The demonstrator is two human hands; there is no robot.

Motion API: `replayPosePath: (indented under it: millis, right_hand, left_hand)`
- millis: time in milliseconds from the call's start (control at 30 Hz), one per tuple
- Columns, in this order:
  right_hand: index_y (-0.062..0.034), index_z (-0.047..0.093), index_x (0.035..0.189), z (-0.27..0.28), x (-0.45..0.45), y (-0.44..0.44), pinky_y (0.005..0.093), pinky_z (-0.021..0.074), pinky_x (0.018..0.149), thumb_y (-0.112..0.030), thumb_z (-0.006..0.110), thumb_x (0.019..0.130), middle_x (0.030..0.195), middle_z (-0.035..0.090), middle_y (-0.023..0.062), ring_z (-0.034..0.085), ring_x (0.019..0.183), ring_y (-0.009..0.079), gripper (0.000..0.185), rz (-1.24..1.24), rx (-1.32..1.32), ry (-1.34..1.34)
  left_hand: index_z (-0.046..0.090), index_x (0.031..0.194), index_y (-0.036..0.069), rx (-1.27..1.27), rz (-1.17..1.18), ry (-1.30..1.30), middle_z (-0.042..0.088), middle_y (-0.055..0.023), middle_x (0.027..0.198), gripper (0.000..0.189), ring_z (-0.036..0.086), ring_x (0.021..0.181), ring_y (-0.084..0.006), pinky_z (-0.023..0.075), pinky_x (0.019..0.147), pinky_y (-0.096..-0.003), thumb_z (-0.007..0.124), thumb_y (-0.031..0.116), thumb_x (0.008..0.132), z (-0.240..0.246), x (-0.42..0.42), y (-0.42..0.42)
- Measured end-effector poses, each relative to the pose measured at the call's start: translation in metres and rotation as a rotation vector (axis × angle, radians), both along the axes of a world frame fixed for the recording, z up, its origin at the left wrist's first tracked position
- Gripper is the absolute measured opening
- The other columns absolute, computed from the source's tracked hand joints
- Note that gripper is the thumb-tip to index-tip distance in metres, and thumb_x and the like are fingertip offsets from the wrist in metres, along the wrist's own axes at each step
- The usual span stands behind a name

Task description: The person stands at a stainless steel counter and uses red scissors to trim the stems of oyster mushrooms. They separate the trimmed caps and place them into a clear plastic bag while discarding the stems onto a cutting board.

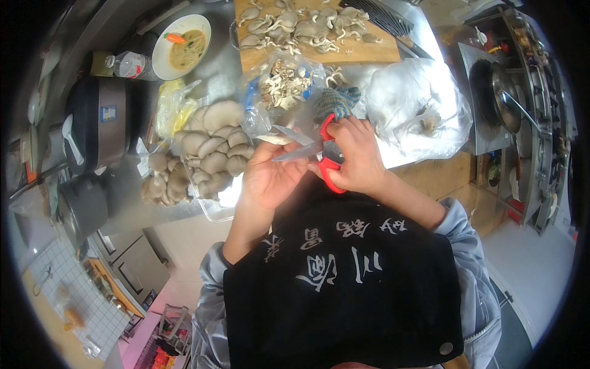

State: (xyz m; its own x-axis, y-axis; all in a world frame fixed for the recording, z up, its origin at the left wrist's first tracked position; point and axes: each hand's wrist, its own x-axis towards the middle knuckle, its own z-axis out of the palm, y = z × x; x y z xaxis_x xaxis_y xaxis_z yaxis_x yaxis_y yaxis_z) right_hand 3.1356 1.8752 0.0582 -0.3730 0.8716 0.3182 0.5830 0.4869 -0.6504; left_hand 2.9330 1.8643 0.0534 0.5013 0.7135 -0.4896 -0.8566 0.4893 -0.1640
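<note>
My right hand (362,154) grips red-handled scissors (331,173), their two blades spread apart and pointing left. Between the thumb and fingers of my left hand (276,180) is a pale mushroom piece (269,139), partly hidden behind the blades. Just beyond my hands lies an open clear plastic bag (256,117) with mushroom trimmings (286,85) in it. Left of my left hand, whole grey oyster mushrooms (214,145) fill a clear tray (213,217), and a smaller mushroom cluster (166,182) sits beside it. Separated oyster mushrooms (306,30) cover much of a wooden cutting board (385,53) at the back.
A knitted cloth (339,101) and a large translucent plastic bag (415,106) lie beyond my right hand. To the left stand a bowl of soup (159,57), a plastic bottle (131,65), a dark rice cooker (110,133) and a pot (85,207). A wok (504,97) is at far right.
</note>
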Motion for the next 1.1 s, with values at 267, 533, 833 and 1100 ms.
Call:
replayPosePath:
  millis: [267,533,833,1100]
  right_hand:
    - [-0.0070,0.058,0.101,0.004,0.003,0.006,0.0416,0.0407,0.077,-0.022,0.076,0.060,0.095,0.059,0.0096,0.054,0.091,0.0307,0.047,0.000,-0.002,-0.075]
    - [-0.0073,0.059,0.098,0.009,0.004,0.007,0.0414,0.0415,0.079,-0.022,0.076,0.061,0.094,0.060,0.0097,0.056,0.088,0.0302,0.044,0.036,-0.046,-0.046]
    - [-0.0083,0.057,0.091,0.007,0.007,0.006,0.0402,0.0420,0.073,-0.021,0.077,0.062,0.085,0.061,0.0082,0.058,0.082,0.0285,0.037,0.041,-0.034,-0.114]
    - [-0.0101,0.057,0.087,-0.021,0.012,-0.001,0.0414,0.0457,0.066,-0.020,0.075,0.068,0.069,0.062,0.0091,0.063,0.068,0.0309,0.028,-0.030,-0.132,-0.058]
  left_hand:
    - [0.043,0.136,0.003,-0.058,-0.099,-0.062,0.058,-0.0079,0.101,0.042,0.052,0.085,-0.0165,0.0483,0.072,-0.0276,0.052,0.014,0.097,0.013,0.001,0.005]
    - [0.051,0.121,0.001,-0.092,-0.131,-0.076,0.057,-0.0080,0.100,0.029,0.052,0.085,-0.0164,0.0487,0.071,-0.0276,0.055,0.017,0.097,0.013,0.002,0.005]
    - [0.051,0.121,0.000,-0.076,-0.173,0.091,0.056,-0.0094,0.100,0.028,0.053,0.085,-0.0171,0.0500,0.071,-0.0263,0.056,0.012,0.096,0.011,0.003,0.004]
    - [0.049,0.123,0.000,-0.083,-0.181,0.148,0.053,-0.0100,0.102,0.034,0.052,0.086,-0.0174,0.0507,0.072,-0.0231,0.059,0.002,0.091,0.003,0.003,0.003]
